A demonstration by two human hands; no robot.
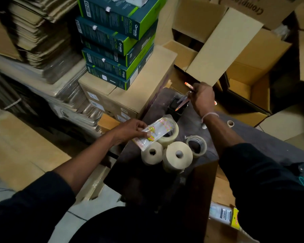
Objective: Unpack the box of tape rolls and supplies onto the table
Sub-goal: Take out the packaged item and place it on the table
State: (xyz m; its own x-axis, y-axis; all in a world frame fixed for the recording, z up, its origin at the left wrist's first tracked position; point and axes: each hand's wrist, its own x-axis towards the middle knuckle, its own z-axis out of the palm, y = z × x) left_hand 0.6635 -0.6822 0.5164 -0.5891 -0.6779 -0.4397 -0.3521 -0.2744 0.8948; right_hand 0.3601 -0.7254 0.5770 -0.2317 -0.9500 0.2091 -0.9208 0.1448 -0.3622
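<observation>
Cluttered stockroom, dark table [244, 130]. Left hand [128, 130] pinching plastic packet [154, 134]; right hand [203, 99] grasping pens [182, 100] over table. Tape rolls [178, 155] already unpacked, crowding table edge. Risk: rolls nudged off while setting items down.

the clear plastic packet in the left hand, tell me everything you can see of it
The clear plastic packet is long, flat and glossy, with a yellow printed label near its lower end and small pink and yellow marks along it. What is inside is too blurred to tell. It lies tilted, upper end toward the right. The left hand pinches its left edge. It sits over a clear tape roll on the dark table, whether touching is unclear.
</observation>
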